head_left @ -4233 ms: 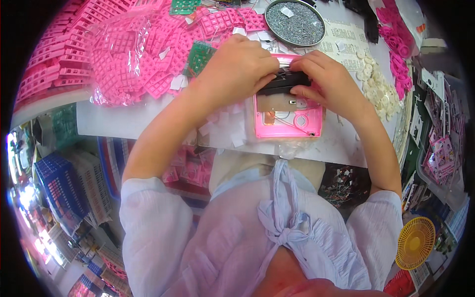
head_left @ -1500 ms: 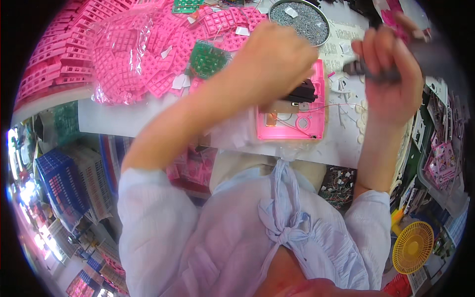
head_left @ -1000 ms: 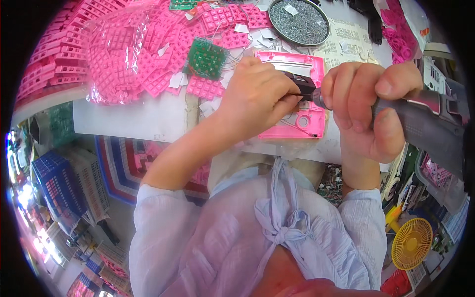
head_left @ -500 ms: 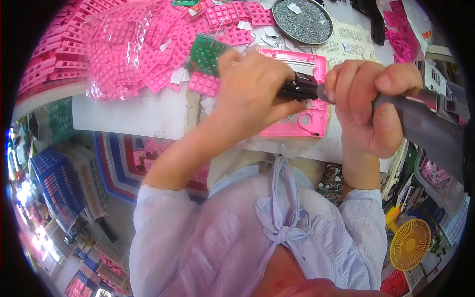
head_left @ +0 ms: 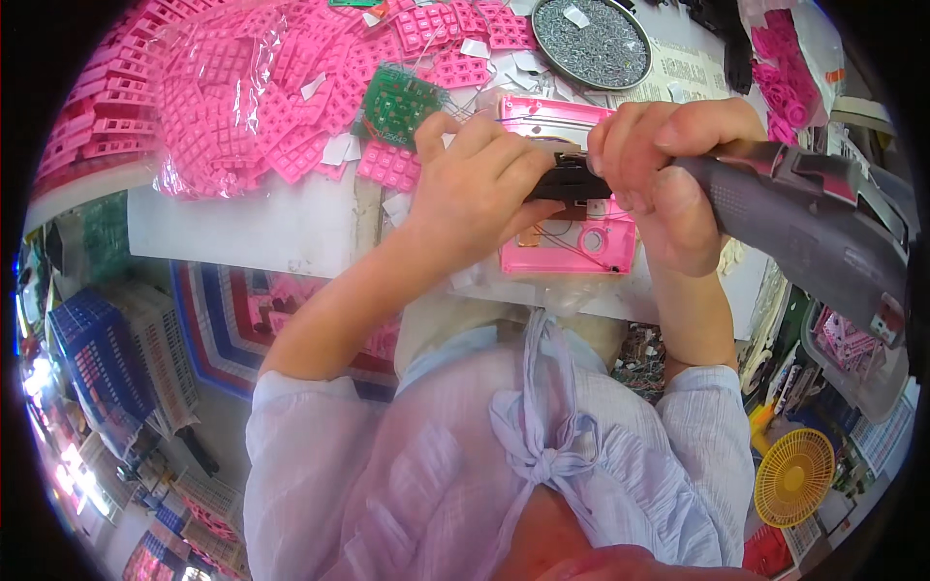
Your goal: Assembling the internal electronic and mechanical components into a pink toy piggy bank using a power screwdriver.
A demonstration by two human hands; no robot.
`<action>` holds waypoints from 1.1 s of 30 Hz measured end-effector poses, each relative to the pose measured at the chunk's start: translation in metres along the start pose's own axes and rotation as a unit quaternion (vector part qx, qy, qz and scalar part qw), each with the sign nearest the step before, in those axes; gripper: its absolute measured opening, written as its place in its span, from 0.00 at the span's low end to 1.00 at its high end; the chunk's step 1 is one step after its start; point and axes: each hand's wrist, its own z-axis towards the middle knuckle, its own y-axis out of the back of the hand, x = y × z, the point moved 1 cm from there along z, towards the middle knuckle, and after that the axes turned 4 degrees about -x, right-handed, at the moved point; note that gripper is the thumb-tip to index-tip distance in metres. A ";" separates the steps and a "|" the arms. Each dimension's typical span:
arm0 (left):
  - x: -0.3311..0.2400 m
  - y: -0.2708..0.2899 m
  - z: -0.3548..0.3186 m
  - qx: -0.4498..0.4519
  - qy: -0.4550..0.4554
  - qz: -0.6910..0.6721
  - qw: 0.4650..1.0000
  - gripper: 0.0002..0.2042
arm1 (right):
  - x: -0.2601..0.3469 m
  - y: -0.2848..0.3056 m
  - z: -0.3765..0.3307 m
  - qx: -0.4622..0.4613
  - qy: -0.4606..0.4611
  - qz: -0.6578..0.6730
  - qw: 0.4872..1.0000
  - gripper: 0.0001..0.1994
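Note:
My left hand is closed on a black plastic part, fingers above and thumb below. The part lies across an open pink plastic casing with thin wires and a round hole in it. Wrapped round a dark grey electric screwdriver is my right hand, with the tool slanting toward the right rim. Its fingertips are at the right end of the black part; the screwdriver's tip is hidden behind them. A green circuit board with wires lies just beyond my left hand.
Heaps of pink keypad pieces, partly in clear plastic, cover the table's left. A round dish of small screws stands at the back, next to printed paper. At lower right are a yellow basket and bins; blue baskets stand left.
My right hand has moved left with the screwdriver, closer to my left hand and the black part. My left hand keeps its grip, and the whole view has shifted slightly.

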 end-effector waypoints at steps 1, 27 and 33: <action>0.001 -0.001 0.000 -0.001 -0.002 0.001 1.000 0.24 | -0.001 0.000 -0.001 -0.001 -0.003 -0.002 1.000 0.13; 0.008 0.002 -0.003 0.038 0.068 -0.054 0.995 0.21 | 0.009 0.038 -0.013 0.240 -0.128 -0.453 0.849 0.44; 0.014 0.003 0.012 0.014 0.182 -0.173 0.968 0.29 | -0.007 0.053 -0.009 0.156 -0.148 -0.383 0.898 0.18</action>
